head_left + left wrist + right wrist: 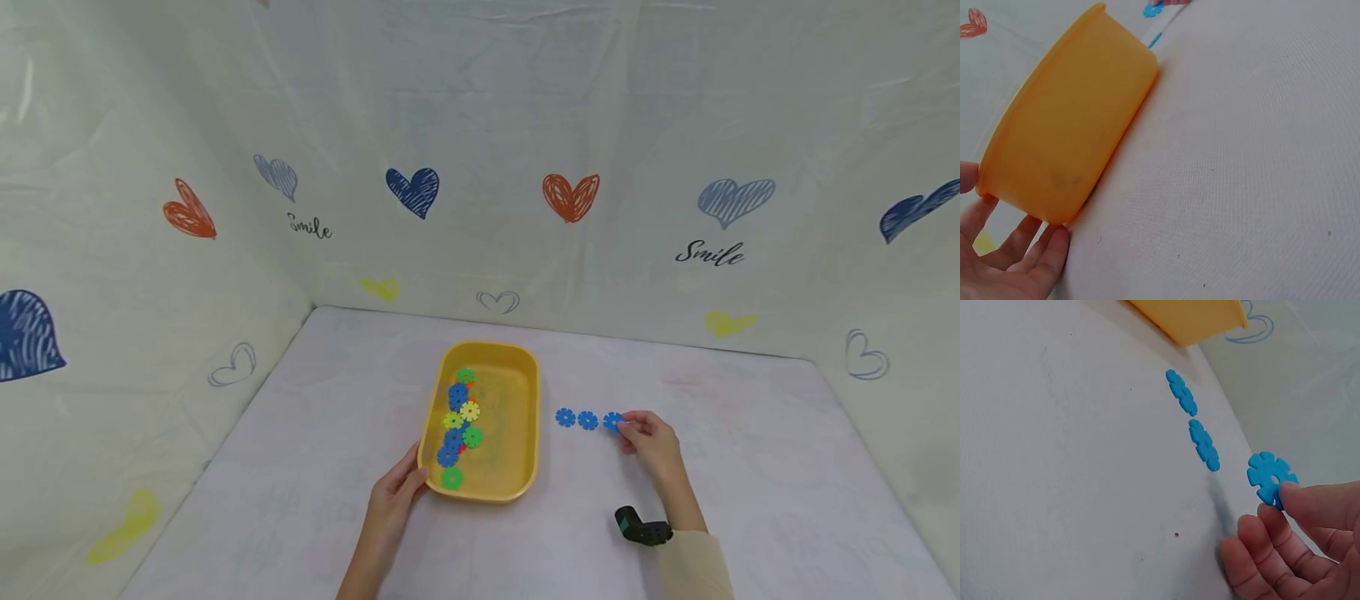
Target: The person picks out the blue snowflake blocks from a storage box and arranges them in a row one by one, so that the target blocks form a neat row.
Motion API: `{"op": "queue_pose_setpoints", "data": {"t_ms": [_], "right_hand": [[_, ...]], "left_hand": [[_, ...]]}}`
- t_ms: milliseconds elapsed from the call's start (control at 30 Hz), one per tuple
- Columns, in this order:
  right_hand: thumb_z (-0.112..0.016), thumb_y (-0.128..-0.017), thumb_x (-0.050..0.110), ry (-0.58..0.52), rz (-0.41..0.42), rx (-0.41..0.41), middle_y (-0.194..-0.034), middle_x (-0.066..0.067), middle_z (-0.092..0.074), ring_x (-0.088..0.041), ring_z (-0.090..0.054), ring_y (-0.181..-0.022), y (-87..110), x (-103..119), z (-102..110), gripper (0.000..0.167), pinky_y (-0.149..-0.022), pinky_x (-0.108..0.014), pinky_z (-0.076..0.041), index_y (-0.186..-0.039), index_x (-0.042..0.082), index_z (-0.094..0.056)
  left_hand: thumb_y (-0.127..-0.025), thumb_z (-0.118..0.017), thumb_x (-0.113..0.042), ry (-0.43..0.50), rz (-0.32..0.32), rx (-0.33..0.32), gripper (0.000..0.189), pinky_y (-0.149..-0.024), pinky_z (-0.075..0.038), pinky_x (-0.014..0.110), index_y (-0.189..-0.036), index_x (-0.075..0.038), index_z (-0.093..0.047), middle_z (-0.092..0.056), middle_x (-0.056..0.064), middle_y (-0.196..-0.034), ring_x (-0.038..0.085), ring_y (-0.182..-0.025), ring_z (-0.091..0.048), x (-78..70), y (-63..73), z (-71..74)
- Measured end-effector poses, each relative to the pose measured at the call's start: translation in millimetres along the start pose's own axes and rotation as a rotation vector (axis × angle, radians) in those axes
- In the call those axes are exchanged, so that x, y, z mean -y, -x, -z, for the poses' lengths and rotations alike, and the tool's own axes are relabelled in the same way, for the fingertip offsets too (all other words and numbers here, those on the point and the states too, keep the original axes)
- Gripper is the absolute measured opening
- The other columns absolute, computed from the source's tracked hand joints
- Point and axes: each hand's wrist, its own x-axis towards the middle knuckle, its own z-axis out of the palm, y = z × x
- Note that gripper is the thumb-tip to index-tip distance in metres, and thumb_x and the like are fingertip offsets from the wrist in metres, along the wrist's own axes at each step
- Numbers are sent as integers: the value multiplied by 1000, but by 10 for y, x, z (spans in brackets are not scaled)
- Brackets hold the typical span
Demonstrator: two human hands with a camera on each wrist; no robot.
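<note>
My right hand [654,446] pinches a blue notched plastic disc [1267,475] between thumb and fingers, tilted above the table in the right wrist view. Two more blue discs [566,417] [588,421] lie flat in a row to its left. My left hand [393,493] grips the near-left corner of a yellow tray [538,417], its thumb at the rim and its fingers against the outer wall. Along the tray's left side lies a pile of notched discs: blue [447,455], green [452,478], yellow [470,411], with bits of red and orange partly hidden beneath.
A pale cloth covers the table [750,467]. White curtain sheeting [480,100] printed with hearts and "Smile" rises at the back and both sides. A black strapped device [643,528] sits on the right wrist beside a beige sleeve [693,565].
</note>
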Motion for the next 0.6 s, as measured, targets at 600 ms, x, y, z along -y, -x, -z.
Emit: {"op": "queue_pose_setpoints", "data": {"t_ms": [600], "right_hand": [[-54, -92, 13, 51, -40, 23, -82, -10, -61, -8, -57, -61, -141, -69, -14, 27, -51, -13, -50, -111, -5, -53]], "left_hand": [[-94, -51, -16, -5, -4, 7, 47, -92, -51, 22, -139, -9, -42, -38, 8, -146, 26, -133, -40, -15, 13, -1]]}}
